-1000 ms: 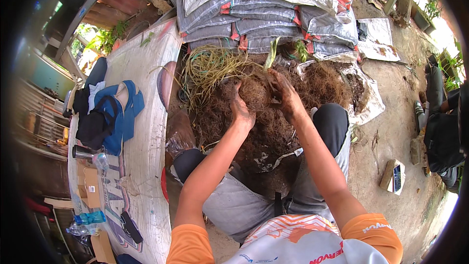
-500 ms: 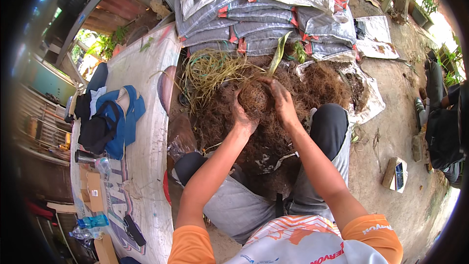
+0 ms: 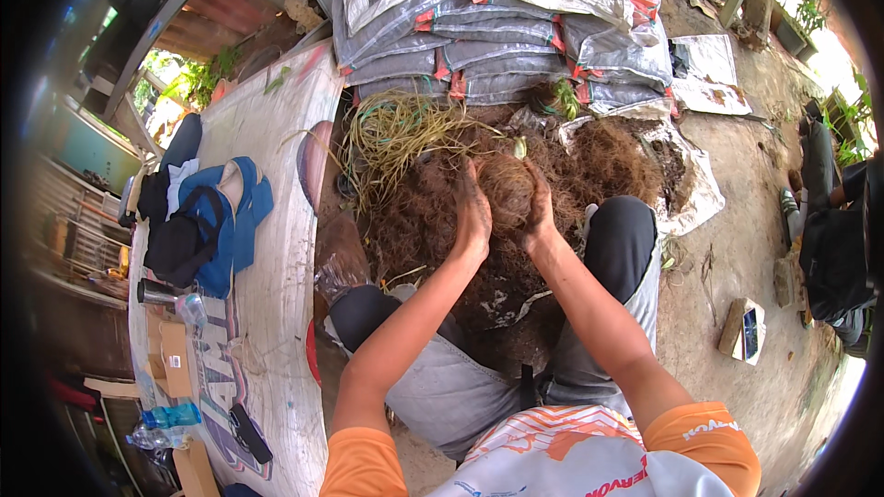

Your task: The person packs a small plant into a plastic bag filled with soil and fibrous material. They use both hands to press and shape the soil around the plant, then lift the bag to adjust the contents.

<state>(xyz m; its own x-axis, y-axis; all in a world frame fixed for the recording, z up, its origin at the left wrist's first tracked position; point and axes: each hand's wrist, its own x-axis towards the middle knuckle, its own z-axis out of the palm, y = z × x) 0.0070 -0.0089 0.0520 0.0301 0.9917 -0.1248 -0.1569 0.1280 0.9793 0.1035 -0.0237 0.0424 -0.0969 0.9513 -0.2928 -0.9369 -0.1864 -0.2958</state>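
Note:
A round ball of brown fibre (image 3: 505, 188) sits between my two palms. My left hand (image 3: 473, 210) presses on its left side with the fingers fairly straight and pointing away from me. On the other side my right hand (image 3: 540, 212) curves around it. Both hands are smeared with dark soil. A pale green leaf (image 3: 520, 146) shows just beyond the ball's far side; most of it is hidden. Beneath and around the hands lies a heap of loose brown fibre (image 3: 414, 212).
Dry straw-like strings (image 3: 405, 129) lie at the heap's far left. Stacked grey sacks (image 3: 506, 60) stand behind. To the left, a white board (image 3: 285, 166) carries a blue bag (image 3: 244, 230) and bottles (image 3: 170, 416). A phone on a block (image 3: 750, 331) rests at right, near another person's leg (image 3: 815, 166).
The fibre ball has moved slightly right in my hands and turned, and the long upright leaf has tipped away, leaving only a short piece showing. My left hand has shifted right along with it.

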